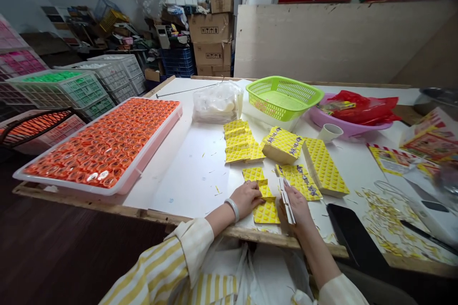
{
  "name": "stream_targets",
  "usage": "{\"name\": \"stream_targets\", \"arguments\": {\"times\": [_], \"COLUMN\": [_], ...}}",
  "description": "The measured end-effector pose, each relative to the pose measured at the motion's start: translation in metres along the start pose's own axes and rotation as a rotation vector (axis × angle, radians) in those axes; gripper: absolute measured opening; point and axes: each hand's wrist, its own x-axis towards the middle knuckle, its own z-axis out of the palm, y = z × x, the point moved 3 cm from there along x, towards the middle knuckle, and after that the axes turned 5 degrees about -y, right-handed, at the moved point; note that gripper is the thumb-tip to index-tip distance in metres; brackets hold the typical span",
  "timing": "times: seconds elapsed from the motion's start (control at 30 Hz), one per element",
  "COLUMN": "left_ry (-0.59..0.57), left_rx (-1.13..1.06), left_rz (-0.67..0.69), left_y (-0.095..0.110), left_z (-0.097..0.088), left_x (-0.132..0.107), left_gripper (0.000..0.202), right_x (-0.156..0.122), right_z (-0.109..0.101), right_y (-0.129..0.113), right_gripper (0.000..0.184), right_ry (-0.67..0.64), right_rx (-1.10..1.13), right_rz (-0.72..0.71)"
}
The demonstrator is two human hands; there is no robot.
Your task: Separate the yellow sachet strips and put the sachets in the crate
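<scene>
My left hand [246, 198], with a pale bracelet at the wrist, has its fingers closed on a yellow patterned card [267, 211] near the table's front edge. The card is folded or lies in overlapping pieces. In my right hand [297, 204] a thin bundle of cards [287, 202] stands on edge, its white side towards the left hand. Just beyond the hands lie creased yellow cards [236, 142] and a thick stack of yellow cards [282, 143] with dark writing. More marked cards [302, 181] lie beside the right hand, next to a long yellow stack [326, 164].
To the left stands a white tray [130, 178] full of orange-topped round pieces. A clear plastic bag [217, 102], green basket [286, 113], purple basin [352, 128] and white cup [330, 132] are farther back. A black phone [352, 233] and yellow paper scraps [388, 219] lie at the right.
</scene>
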Motion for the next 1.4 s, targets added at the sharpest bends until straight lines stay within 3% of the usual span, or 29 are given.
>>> {"name": "stream_targets", "arguments": {"times": [0.23,0.47,0.67,1.1,1.23,1.4], "left_ry": [0.049,0.006,-0.055,0.000,-0.018,-0.075], "left_rx": [-0.093,-0.104,-0.071,-0.007,0.019,0.065], "left_rz": [-0.018,-0.038,0.056,0.071,0.099,0.134], "left_y": [-0.003,-0.007,-0.003,-0.004,-0.002,0.003], "left_z": [-0.004,-0.004,-0.008,-0.006,-0.006,-0.005], "left_x": [0.004,0.011,0.016,0.007,0.006,0.007], "left_gripper": [0.011,0.009,0.014,0.008,0.003,0.010], "right_x": [0.006,0.005,0.005,0.007,0.009,0.009], "right_z": [0.011,0.012,0.013,0.011,0.010,0.009], "right_y": [0.007,0.008,0.009,0.016,0.019,0.021], "right_gripper": [0.044,0.039,0.040,0.046,0.049,0.051], "right_ry": [-0.109,-0.112,-0.118,-0.086,-0.078,-0.080], "right_rx": [-0.032,-0.057,-0.073,-0.071,-0.088,-0.120], "right_rz": [0.086,0.073,0.060,0.076,0.074,0.072]}}
